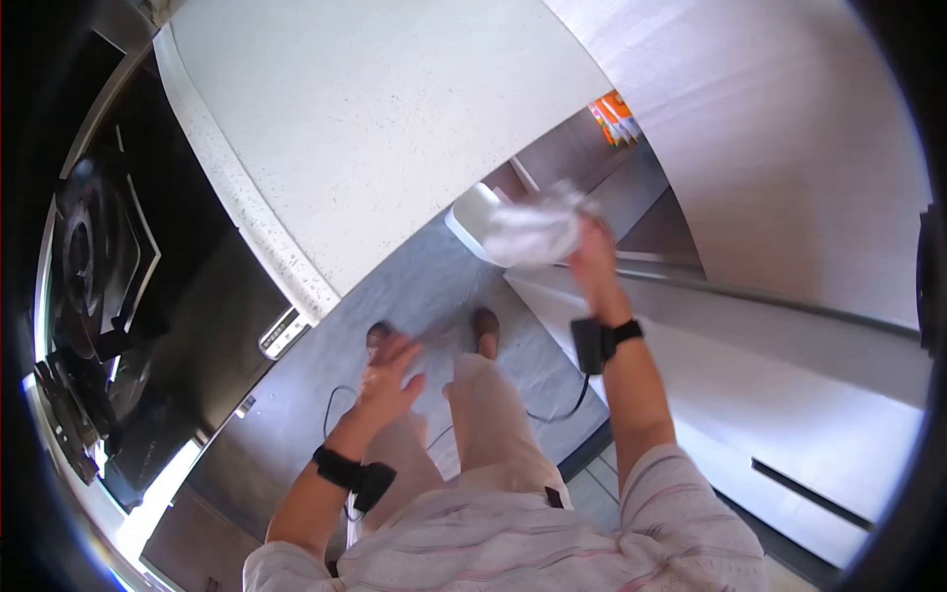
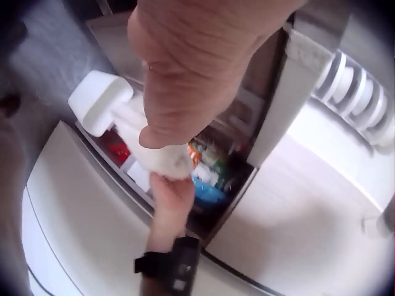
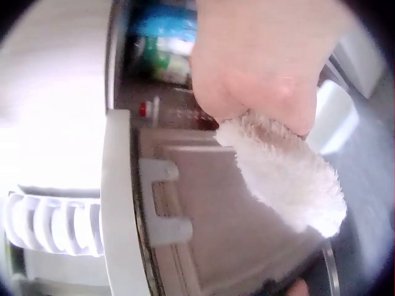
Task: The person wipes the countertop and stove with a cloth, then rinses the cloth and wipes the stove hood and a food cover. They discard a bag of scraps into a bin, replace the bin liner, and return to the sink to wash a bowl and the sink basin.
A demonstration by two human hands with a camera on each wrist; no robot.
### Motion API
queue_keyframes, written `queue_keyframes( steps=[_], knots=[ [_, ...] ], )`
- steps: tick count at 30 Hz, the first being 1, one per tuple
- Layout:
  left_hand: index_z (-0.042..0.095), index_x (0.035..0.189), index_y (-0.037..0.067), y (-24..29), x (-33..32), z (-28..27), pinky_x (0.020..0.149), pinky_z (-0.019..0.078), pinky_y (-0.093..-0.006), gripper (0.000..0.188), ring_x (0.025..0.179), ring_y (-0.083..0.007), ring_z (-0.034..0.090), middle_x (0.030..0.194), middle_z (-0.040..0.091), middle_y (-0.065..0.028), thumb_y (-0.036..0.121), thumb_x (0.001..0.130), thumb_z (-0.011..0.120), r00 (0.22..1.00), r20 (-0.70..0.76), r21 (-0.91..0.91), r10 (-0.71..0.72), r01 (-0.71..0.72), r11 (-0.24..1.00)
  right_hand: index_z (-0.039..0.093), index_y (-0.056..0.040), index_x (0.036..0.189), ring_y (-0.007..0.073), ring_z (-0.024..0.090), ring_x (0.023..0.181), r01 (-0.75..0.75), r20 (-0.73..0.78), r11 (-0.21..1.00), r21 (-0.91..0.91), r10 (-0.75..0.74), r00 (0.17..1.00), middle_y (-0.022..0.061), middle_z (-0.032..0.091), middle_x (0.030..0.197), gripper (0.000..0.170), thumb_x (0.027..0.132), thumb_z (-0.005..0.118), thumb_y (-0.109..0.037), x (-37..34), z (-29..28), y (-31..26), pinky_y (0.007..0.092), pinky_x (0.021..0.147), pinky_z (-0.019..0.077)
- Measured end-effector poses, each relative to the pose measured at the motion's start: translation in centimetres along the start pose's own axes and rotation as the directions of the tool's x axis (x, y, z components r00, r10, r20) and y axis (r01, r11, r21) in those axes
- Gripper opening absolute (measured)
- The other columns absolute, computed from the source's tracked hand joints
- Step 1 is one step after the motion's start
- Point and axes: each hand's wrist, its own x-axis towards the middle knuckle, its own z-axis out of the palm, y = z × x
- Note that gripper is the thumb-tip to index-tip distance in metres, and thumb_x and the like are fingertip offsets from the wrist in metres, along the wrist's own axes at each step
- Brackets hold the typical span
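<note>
A striped shirt [image 1: 493,543] fills six o'clock as a right hand [image 1: 595,261] grips a fluffy white cloth [image 1: 533,233] over an open drawer [image 1: 646,200] at one o'clock, the left hand [image 1: 383,387] loosely spread at seven

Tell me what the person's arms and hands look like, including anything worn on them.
The left hand and right hand wear no gloves. Each wrist has a black strap carrying a boxy black device; a thin dark cable hangs from the right one. The short sleeves are pale; the right shows thin stripes.
</note>
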Motion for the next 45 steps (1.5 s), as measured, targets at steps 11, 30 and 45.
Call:
queue_keyframes(
  steps=[11,30,45],
  knots=[
    [0.058,0.103,0.006,-0.5,-4.9,6.6,0.076,0.0479,-0.0384,0.033,0.087,-0.0360,0.058,0.097,0.060,-0.0173,0.011,0.071,0.062,0.863,-0.116,-0.200,-0.491,0.464,0.863,0.063,-0.0086,0.093,0.0233,0.059,0.093,0.082,0.431,-0.593,-0.801,-0.477,0.766,0.0101,0.062,0.096,0.026,0.076,0.051,-0.023,30.2,-9.3,-4.3,0.0333,0.075,0.0484],
    [0.058,0.103,0.005,0.1,-2.7,5.3,0.077,0.0474,-0.0386,0.032,0.088,-0.0351,0.058,0.099,0.060,-0.0173,0.008,0.071,0.060,0.893,-0.024,-0.182,-0.449,0.437,0.881,0.058,-0.0011,0.093,0.0175,0.057,0.076,0.308,0.019,0.690,-0.655,-0.392,0.920,0.0089,0.061,0.088,0.025,0.070,0.049,0.005,18.4,-0.3,2.5,0.0311,0.072,0.0473],
    [0.059,0.105,0.007,-0.4,-3.3,6.1,0.076,0.0484,-0.0380,0.032,0.085,-0.0332,0.060,0.094,0.061,-0.0167,0.010,0.073,0.060,0.838,0.028,-0.202,-0.545,0.539,0.818,0.061,-0.0068,0.093,0.0281,0.060,0.086,0.375,0.240,0.486,-0.789,-0.319,0.917,0.0165,0.063,0.091,0.021,0.074,0.055,-0.013,16.3,1.8,10.0,0.0367,0.073,0.0472]
  ],
)
